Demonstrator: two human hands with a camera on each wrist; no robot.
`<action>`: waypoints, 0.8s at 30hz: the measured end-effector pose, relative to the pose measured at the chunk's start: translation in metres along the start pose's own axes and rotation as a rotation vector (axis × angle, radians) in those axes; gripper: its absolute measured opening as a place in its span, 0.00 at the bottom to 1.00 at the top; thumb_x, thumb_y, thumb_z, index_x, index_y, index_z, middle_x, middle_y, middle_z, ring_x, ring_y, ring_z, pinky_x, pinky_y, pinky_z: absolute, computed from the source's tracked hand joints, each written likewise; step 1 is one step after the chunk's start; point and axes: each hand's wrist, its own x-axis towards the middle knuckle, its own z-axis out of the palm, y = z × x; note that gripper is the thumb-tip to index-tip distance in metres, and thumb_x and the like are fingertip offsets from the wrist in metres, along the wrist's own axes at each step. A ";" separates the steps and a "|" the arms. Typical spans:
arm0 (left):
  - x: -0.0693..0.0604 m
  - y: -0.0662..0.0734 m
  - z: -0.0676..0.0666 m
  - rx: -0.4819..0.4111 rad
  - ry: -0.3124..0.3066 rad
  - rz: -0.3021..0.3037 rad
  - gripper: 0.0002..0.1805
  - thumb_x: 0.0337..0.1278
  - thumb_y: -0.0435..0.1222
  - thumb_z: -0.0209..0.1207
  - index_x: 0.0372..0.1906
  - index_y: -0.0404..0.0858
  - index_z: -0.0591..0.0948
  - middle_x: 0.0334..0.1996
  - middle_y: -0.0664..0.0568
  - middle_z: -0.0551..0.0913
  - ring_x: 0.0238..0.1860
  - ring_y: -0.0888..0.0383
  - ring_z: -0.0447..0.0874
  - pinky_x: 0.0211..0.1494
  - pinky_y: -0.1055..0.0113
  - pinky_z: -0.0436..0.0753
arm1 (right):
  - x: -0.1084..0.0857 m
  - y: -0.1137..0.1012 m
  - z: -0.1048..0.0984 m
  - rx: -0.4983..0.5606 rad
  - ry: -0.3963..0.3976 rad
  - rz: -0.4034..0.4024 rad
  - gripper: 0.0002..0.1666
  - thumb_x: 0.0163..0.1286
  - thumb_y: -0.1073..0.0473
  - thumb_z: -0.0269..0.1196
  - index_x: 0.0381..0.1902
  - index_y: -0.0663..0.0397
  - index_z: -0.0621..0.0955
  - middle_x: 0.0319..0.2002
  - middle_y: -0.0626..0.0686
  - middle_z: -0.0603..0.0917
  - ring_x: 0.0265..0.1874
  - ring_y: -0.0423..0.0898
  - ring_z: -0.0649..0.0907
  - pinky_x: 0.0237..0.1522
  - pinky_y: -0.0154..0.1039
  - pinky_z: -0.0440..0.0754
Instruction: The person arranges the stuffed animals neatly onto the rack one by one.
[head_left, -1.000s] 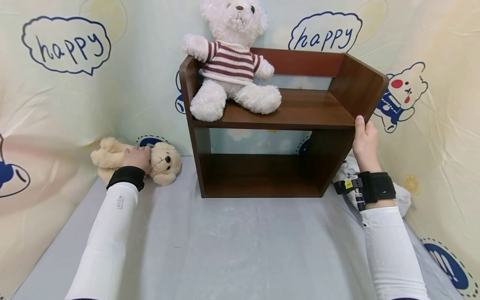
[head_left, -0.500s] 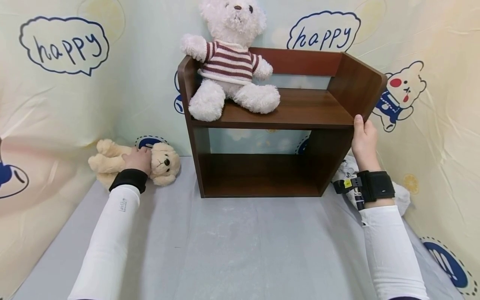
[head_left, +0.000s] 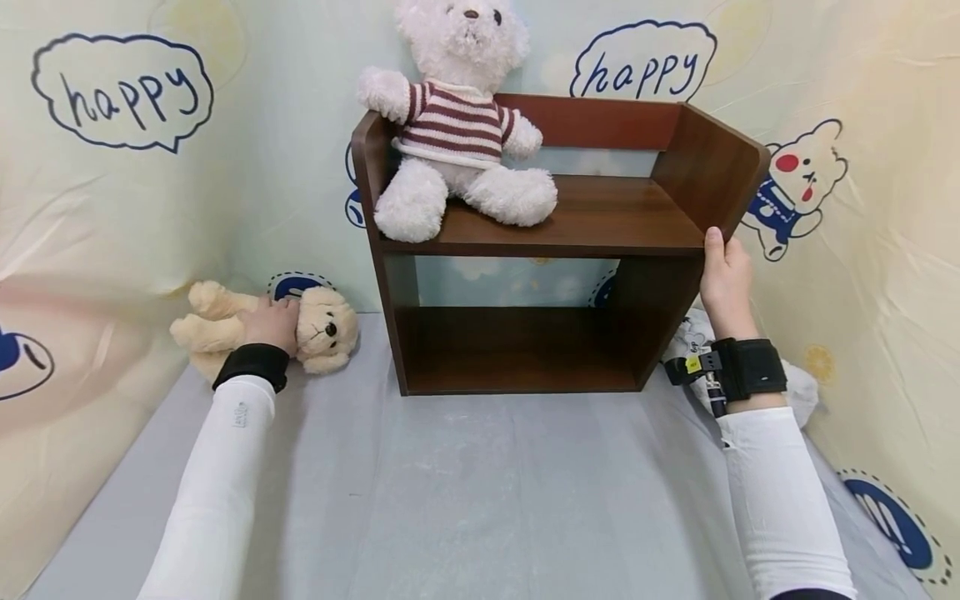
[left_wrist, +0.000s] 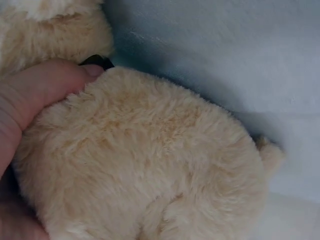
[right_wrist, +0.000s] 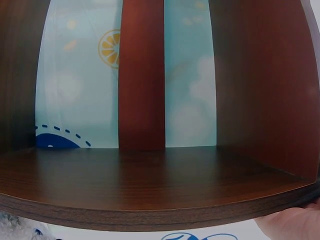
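Note:
A beige plush dog (head_left: 327,330) lies on its side at the left, and my left hand (head_left: 272,325) grips it round the body. The left wrist view shows the thumb (left_wrist: 55,82) pressed along the dog's furry body (left_wrist: 150,150); the other fingers are mostly hidden. My right hand (head_left: 726,279) holds the right side panel of a brown wooden shelf (head_left: 547,250), thumb at the front edge. In the right wrist view, part of that hand (right_wrist: 295,222) shows under the panel's edge (right_wrist: 150,218). A white plush bear (head_left: 457,158) in a striped sweater sits on the upper board.
The shelf stands on a grey cloth-covered table (head_left: 450,500). Behind its right side a white fluffy thing (head_left: 798,392) lies partly hidden by my right wrist. A patterned curtain (head_left: 300,125) hangs round the back and sides.
The dog has shifted slightly left, its legs farther left, with my left hand still gripping it. The view has moved slightly; my right hand stays on the shelf panel.

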 end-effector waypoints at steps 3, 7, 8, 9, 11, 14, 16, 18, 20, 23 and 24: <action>0.003 -0.005 0.003 -0.013 0.010 0.001 0.44 0.28 0.32 0.70 0.59 0.24 0.63 0.57 0.27 0.64 0.55 0.30 0.55 0.48 0.27 0.56 | 0.001 0.000 0.000 0.001 -0.004 0.002 0.38 0.71 0.38 0.32 0.68 0.58 0.57 0.66 0.58 0.61 0.60 0.51 0.64 0.64 0.48 0.58; 0.003 -0.010 0.000 -0.034 0.030 0.004 0.44 0.27 0.32 0.70 0.58 0.24 0.63 0.54 0.26 0.66 0.53 0.30 0.56 0.46 0.27 0.56 | 0.001 0.001 0.000 0.005 0.007 -0.002 0.38 0.71 0.38 0.33 0.68 0.58 0.57 0.66 0.58 0.61 0.60 0.51 0.64 0.63 0.48 0.58; 0.003 -0.011 -0.003 -0.039 0.033 0.006 0.44 0.28 0.33 0.70 0.57 0.24 0.63 0.53 0.26 0.67 0.52 0.29 0.57 0.46 0.26 0.56 | 0.001 0.001 0.000 0.003 0.009 -0.003 0.38 0.71 0.38 0.33 0.67 0.58 0.57 0.66 0.58 0.61 0.60 0.50 0.64 0.63 0.48 0.58; 0.002 -0.012 -0.006 -0.043 0.041 0.006 0.43 0.27 0.33 0.70 0.57 0.24 0.64 0.52 0.26 0.67 0.52 0.29 0.57 0.46 0.26 0.57 | 0.001 0.001 0.000 0.006 0.009 -0.005 0.38 0.71 0.38 0.33 0.68 0.58 0.57 0.66 0.58 0.61 0.60 0.50 0.64 0.64 0.48 0.57; 0.000 -0.014 -0.013 -0.062 0.055 0.007 0.43 0.27 0.34 0.70 0.55 0.23 0.64 0.51 0.26 0.68 0.51 0.29 0.57 0.45 0.26 0.57 | 0.001 0.001 0.000 0.009 0.010 -0.010 0.38 0.71 0.38 0.33 0.68 0.58 0.57 0.67 0.58 0.61 0.61 0.50 0.63 0.64 0.48 0.56; -0.004 -0.017 -0.021 -0.098 0.085 0.023 0.43 0.26 0.35 0.70 0.54 0.23 0.64 0.50 0.26 0.68 0.51 0.28 0.57 0.43 0.27 0.58 | 0.001 0.001 -0.001 0.014 0.011 -0.016 0.37 0.71 0.38 0.33 0.68 0.58 0.56 0.67 0.57 0.60 0.62 0.50 0.62 0.65 0.48 0.55; -0.006 -0.018 -0.025 -0.119 0.096 0.037 0.45 0.26 0.37 0.70 0.56 0.24 0.63 0.51 0.27 0.67 0.52 0.28 0.56 0.42 0.27 0.58 | 0.001 0.001 -0.001 0.012 0.016 -0.020 0.37 0.72 0.39 0.33 0.68 0.58 0.57 0.67 0.57 0.61 0.62 0.50 0.63 0.65 0.48 0.56; -0.009 -0.019 -0.030 -0.137 0.101 0.052 0.46 0.27 0.38 0.69 0.58 0.24 0.61 0.53 0.27 0.66 0.52 0.28 0.55 0.41 0.27 0.58 | 0.001 0.001 -0.001 0.011 0.017 -0.019 0.37 0.72 0.39 0.33 0.68 0.58 0.57 0.67 0.57 0.61 0.60 0.50 0.63 0.64 0.48 0.57; -0.012 -0.017 -0.034 -0.162 0.108 0.062 0.48 0.28 0.39 0.69 0.59 0.25 0.60 0.54 0.27 0.65 0.53 0.27 0.54 0.41 0.26 0.57 | 0.001 0.001 -0.001 0.008 0.011 -0.011 0.38 0.71 0.38 0.33 0.68 0.58 0.57 0.66 0.58 0.61 0.59 0.50 0.64 0.63 0.48 0.58; -0.019 -0.014 -0.042 -0.196 0.129 0.076 0.48 0.27 0.41 0.70 0.58 0.25 0.61 0.54 0.27 0.65 0.52 0.27 0.54 0.40 0.26 0.56 | 0.001 0.001 -0.001 -0.001 0.003 -0.002 0.38 0.71 0.37 0.32 0.67 0.58 0.57 0.66 0.58 0.62 0.58 0.50 0.65 0.62 0.48 0.60; -0.021 -0.012 -0.045 -0.209 0.135 0.081 0.48 0.26 0.41 0.70 0.58 0.25 0.61 0.54 0.27 0.65 0.52 0.27 0.54 0.40 0.26 0.56 | 0.001 0.001 0.000 -0.003 0.000 -0.002 0.38 0.71 0.37 0.32 0.67 0.58 0.57 0.66 0.59 0.62 0.58 0.50 0.65 0.62 0.48 0.60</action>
